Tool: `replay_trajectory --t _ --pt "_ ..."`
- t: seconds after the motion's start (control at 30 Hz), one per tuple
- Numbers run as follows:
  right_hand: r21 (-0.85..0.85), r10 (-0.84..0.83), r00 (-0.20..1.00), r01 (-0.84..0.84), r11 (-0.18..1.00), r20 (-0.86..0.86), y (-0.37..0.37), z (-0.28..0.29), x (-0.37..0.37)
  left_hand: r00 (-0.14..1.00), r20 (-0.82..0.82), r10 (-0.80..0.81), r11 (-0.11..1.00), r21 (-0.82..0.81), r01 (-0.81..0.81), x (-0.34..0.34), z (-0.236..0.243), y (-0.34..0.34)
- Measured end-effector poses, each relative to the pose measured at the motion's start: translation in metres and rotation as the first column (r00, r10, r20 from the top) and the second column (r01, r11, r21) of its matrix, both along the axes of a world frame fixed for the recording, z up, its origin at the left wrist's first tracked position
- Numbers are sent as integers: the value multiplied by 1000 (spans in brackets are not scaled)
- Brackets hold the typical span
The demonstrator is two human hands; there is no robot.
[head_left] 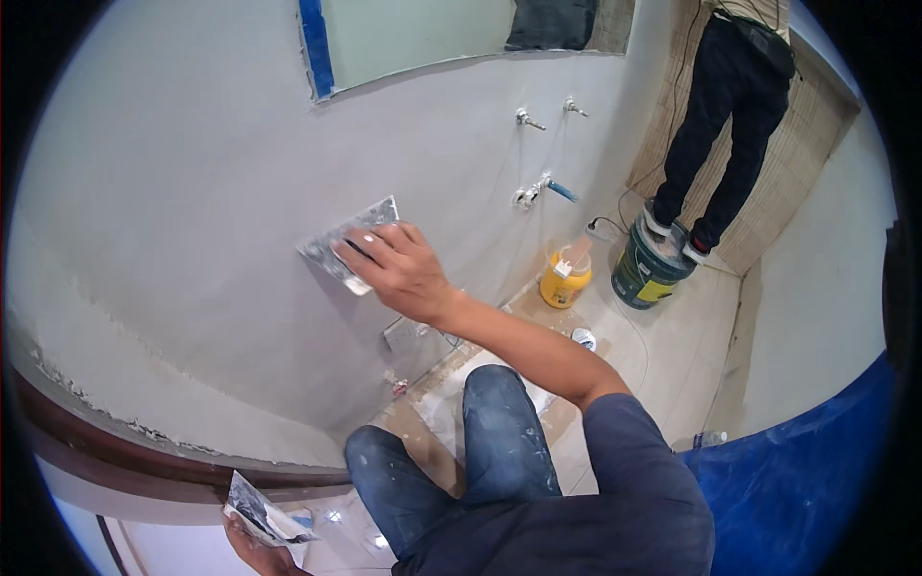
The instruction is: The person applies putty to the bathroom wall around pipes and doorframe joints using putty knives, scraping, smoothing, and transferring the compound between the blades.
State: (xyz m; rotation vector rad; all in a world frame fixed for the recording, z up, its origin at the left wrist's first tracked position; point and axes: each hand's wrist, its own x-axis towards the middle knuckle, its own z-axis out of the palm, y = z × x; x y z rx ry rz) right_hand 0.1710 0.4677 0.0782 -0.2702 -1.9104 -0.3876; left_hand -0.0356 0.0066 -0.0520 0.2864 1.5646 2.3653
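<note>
My right hand [399,269] grips a rectangular metal trowel [315,253], its blade held flat at the grey plastered wall [182,240] left of centre in the head view. At the lower left, my left hand [252,545] holds a second metal plastering blade [252,501] with whitish smears on it; its exact shape is partly hidden.
Another person [730,125] stands on a green bucket [643,278] at right, beside a yellow tub [559,288] and cable. Pipe stubs [533,122] stick out of the wall below a framed recess [413,48]. A blue surface [788,480] fills the lower right; stained cardboard [413,427] lies below.
</note>
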Motion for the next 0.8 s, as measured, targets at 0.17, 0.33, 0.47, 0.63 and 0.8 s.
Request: replay_trajectory --t 0.17,0.33,0.47,0.63,0.8 --pt "-238 -211 949 155 959 -233 76 2 78 999 11 -40 999 25 40 11 18 3" --pt "-678 -451 765 25 734 -460 151 32 107 999 42 -18 999 28 17 9 14 1" --pt "-682 -526 723 103 724 -449 169 41 90 999 43 0 1000 24 -1 6 8 1" --pt "-339 -422 831 304 890 -363 111 10 40 997 71 -9 998 59 5 11 15 6" --pt "-318 -69 987 20 948 -144 48 -15 53 999 44 12 997 73 -15 8 12 -2"
